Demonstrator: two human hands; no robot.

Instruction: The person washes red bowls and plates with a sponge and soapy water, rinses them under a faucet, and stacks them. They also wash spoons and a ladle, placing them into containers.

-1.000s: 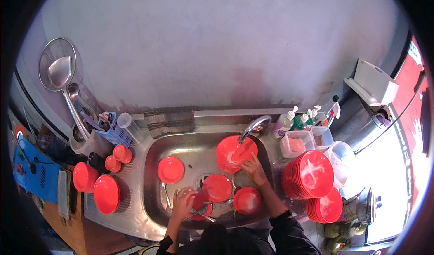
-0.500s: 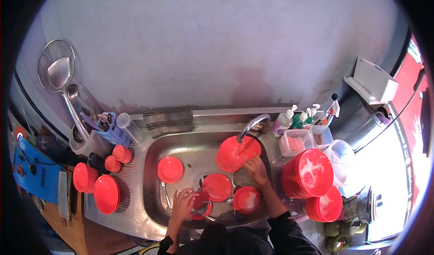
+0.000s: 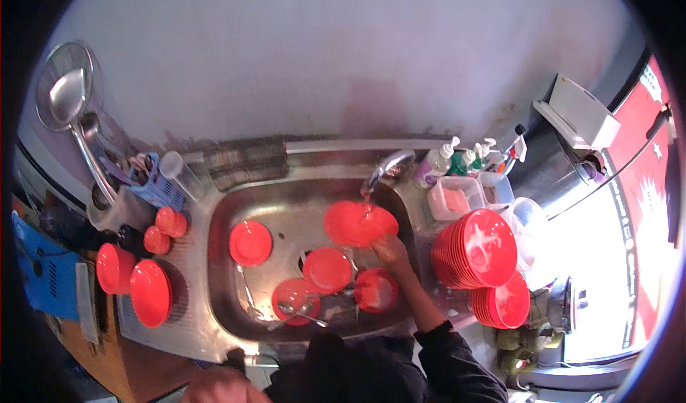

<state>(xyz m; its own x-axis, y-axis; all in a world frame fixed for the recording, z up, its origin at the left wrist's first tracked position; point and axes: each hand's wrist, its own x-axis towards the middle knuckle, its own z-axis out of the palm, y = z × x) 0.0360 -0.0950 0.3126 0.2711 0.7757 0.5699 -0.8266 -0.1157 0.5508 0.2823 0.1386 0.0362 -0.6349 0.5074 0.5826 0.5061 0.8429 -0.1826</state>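
Observation:
My right hand (image 3: 391, 253) grips the near right edge of a red bowl (image 3: 350, 224), which it holds tilted under the tap (image 3: 386, 167). Water runs from the spout into it. Blurred at the bottom edge of the view, my left hand (image 3: 225, 386) is outside the sink (image 3: 218, 289), and its fingers cannot be made out. Several red dishes lie in the basin: a small plate (image 3: 250, 244) on the left, a dish (image 3: 327, 270) mid-basin, another (image 3: 376, 290) to its right, and a bowl (image 3: 293, 296) with metal spoons (image 3: 300, 308) in it.
Tall stacks of red bowls (image 3: 475, 249) stand right of the sink, near pump bottles (image 3: 434, 163) and plastic tubs (image 3: 454, 196). On the left drainboard are red bowls (image 3: 150, 294), small red cups (image 3: 170, 221) and a blue basket (image 3: 158, 188). A cloth (image 3: 246, 163) lies behind the basin.
My left hand has left the spoons and bowl in the basin and moved down to the view's bottom edge. The bowl in my right hand is tilted differently. The whole view has shifted slightly.

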